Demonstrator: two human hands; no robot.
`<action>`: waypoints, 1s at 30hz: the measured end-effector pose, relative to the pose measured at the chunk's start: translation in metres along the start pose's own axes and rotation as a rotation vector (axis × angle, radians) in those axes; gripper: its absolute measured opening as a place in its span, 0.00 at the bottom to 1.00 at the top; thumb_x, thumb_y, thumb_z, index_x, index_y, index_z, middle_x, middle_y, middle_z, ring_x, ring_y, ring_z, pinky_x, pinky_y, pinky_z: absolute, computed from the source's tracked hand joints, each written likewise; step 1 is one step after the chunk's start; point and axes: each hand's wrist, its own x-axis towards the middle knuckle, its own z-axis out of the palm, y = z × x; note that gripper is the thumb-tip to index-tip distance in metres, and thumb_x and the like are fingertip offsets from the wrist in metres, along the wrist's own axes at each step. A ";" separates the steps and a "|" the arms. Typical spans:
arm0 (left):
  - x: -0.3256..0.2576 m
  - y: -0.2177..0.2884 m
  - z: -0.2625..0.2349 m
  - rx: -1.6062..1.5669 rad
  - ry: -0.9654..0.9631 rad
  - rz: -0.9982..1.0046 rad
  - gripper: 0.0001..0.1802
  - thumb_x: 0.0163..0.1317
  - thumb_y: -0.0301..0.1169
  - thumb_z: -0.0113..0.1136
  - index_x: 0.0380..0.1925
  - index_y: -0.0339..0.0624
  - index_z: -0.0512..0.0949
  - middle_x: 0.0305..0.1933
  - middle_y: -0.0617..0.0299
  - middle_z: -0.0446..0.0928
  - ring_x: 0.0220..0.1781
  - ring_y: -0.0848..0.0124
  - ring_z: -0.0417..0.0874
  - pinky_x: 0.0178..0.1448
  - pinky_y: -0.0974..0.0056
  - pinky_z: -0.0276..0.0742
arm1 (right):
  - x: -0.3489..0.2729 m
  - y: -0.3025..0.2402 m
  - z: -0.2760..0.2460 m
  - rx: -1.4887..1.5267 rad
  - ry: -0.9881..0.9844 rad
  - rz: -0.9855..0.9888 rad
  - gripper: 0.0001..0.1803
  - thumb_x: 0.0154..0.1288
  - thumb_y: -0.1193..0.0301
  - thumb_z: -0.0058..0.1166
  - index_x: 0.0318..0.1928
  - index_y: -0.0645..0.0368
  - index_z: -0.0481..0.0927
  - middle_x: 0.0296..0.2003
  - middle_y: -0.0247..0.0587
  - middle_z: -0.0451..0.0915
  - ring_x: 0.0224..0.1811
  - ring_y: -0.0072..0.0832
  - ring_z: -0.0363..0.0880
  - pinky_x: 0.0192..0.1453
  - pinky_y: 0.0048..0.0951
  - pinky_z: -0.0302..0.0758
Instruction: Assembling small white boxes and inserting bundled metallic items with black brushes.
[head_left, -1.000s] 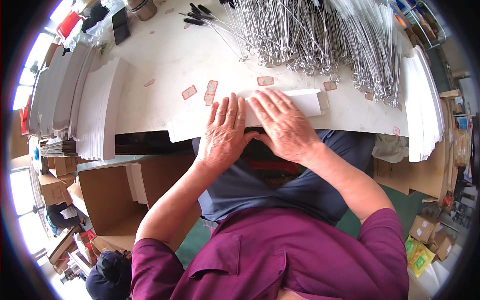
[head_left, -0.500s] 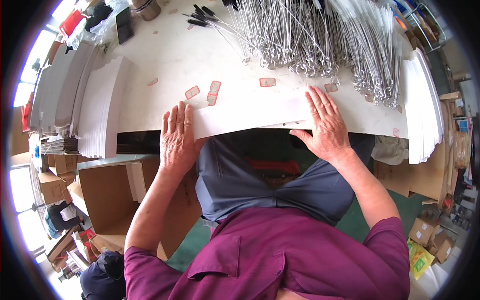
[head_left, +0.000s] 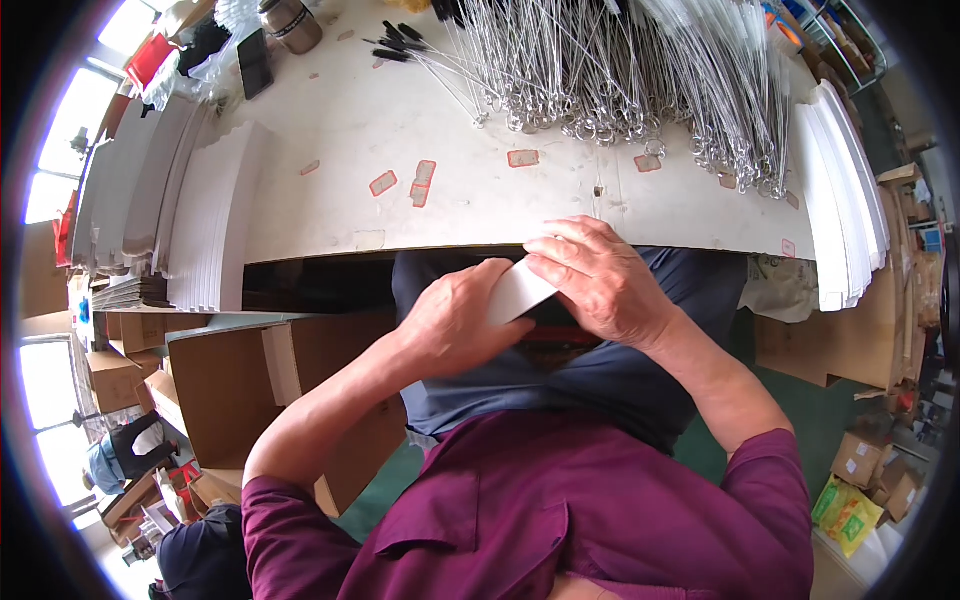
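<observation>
A narrow white carton [head_left: 522, 294] is held between my hands over my lap, just off the table's front edge. Only a short stretch of it shows; the rest is covered by my hands or turned away. My left hand [head_left: 462, 315] wraps its near left end. At the far right end, my right hand [head_left: 592, 275] grips it with fingers bent over the end. Ahead on the table lies a big pile of thin wire brushes [head_left: 620, 75] with ring ends toward me. Some black-bristled brushes [head_left: 400, 42] stick out at its left.
Flat white cartons [head_left: 212, 215] stand stacked at the table's left end, with another stack [head_left: 845, 200] at the right end. A steel flask [head_left: 292, 25] and a phone [head_left: 255, 65] are at the far left. An open brown cardboard box [head_left: 225, 390] sits below, left of my legs.
The white carton lay along the table edge under both flat hands. It has come off the table toward me, and both hands have moved together and closed around it.
</observation>
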 end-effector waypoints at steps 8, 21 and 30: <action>-0.005 -0.009 0.017 -0.008 0.236 -0.149 0.33 0.52 0.38 0.80 0.53 0.33 0.76 0.41 0.43 0.85 0.45 0.49 0.89 0.49 0.53 0.85 | -0.027 -0.020 0.002 0.032 0.314 0.375 0.25 0.60 0.71 0.73 0.57 0.66 0.81 0.49 0.48 0.83 0.49 0.42 0.84 0.51 0.39 0.83; -0.019 -0.014 0.048 -0.042 0.306 -0.098 0.34 0.52 0.37 0.80 0.55 0.34 0.75 0.43 0.43 0.85 0.45 0.49 0.90 0.48 0.54 0.86 | -0.031 -0.041 0.041 0.340 0.474 0.534 0.22 0.68 0.75 0.68 0.61 0.68 0.80 0.36 0.47 0.87 0.36 0.31 0.88 0.42 0.30 0.84; -0.010 -0.013 0.069 -0.066 0.398 0.003 0.42 0.52 0.39 0.81 0.65 0.41 0.70 0.50 0.43 0.84 0.48 0.48 0.89 0.50 0.52 0.88 | -0.026 -0.040 0.037 0.997 0.032 0.872 0.13 0.76 0.68 0.60 0.43 0.68 0.87 0.24 0.36 0.81 0.27 0.15 0.73 0.30 0.27 0.72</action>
